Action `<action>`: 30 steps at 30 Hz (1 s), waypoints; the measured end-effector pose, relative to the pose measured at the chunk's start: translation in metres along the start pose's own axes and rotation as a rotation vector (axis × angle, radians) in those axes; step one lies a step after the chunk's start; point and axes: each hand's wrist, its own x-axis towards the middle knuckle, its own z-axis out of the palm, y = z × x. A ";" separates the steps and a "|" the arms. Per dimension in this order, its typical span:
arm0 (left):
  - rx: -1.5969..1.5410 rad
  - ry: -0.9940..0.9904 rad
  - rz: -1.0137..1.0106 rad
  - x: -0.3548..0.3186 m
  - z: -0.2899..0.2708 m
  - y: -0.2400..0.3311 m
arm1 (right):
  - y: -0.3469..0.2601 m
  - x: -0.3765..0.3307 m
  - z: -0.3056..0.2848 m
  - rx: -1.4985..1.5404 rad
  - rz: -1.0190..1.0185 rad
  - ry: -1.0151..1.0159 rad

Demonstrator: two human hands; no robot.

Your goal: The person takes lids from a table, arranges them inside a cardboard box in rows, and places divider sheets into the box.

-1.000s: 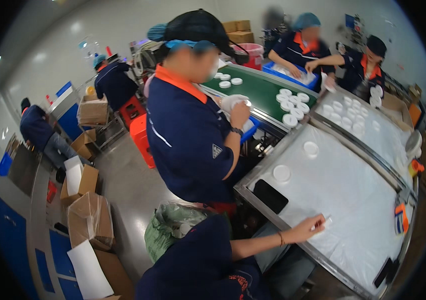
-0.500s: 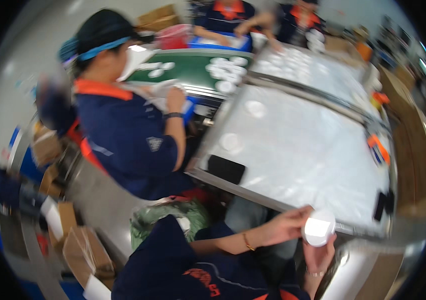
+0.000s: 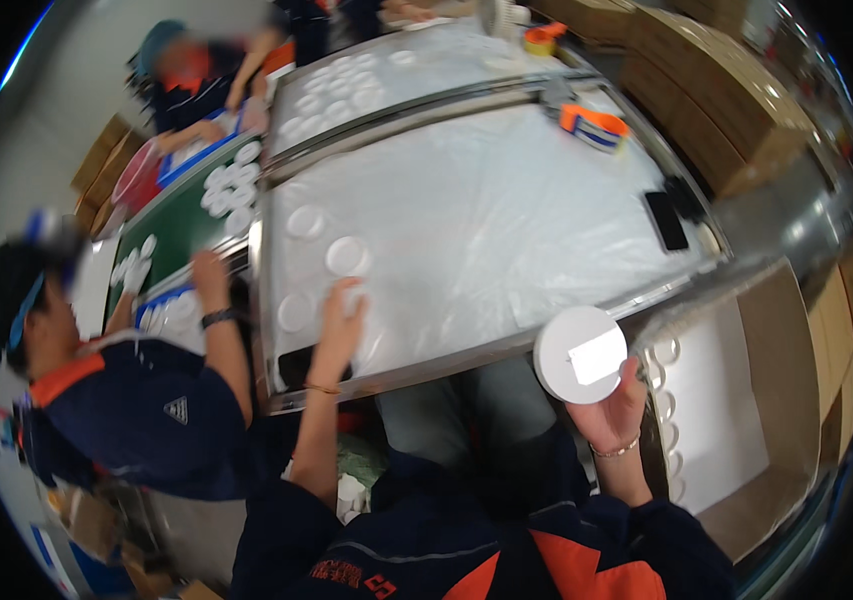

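Along the tabletop's near metal edge [image 3: 446, 362], the right hand [image 3: 608, 412] grips a round white lid [image 3: 572, 354], just left of an open carton [image 3: 781, 370]. Film-covered tabletop [image 3: 506, 220] stretches wide between the left hand [image 3: 343, 325] and the right-side black phone [image 3: 664, 221]. Half a second ago both hands met at the lid; now the left is beside white discs [image 3: 347, 256], whether pinching one I cannot tell.

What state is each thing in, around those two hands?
Right hand: closed on a white disc
White disc: held up, broad face showing
Left hand: fingers partly bent, grip unclear
Loose discs: lying flat
Left phone: flat, partly hidden
Right phone: flat, screen dark
Film: spread out, wrinkled
Carton: open
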 end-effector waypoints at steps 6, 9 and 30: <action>0.573 0.106 -0.244 -0.005 -0.062 -0.157 | -0.005 0.005 -0.003 0.226 -0.008 -0.176; 0.411 -0.037 -0.309 0.017 -0.050 -0.116 | -0.012 0.004 -0.007 0.279 -0.040 -0.220; 0.487 -0.280 0.125 0.165 -0.017 -0.176 | -0.105 -0.033 -0.025 -0.354 -0.317 0.207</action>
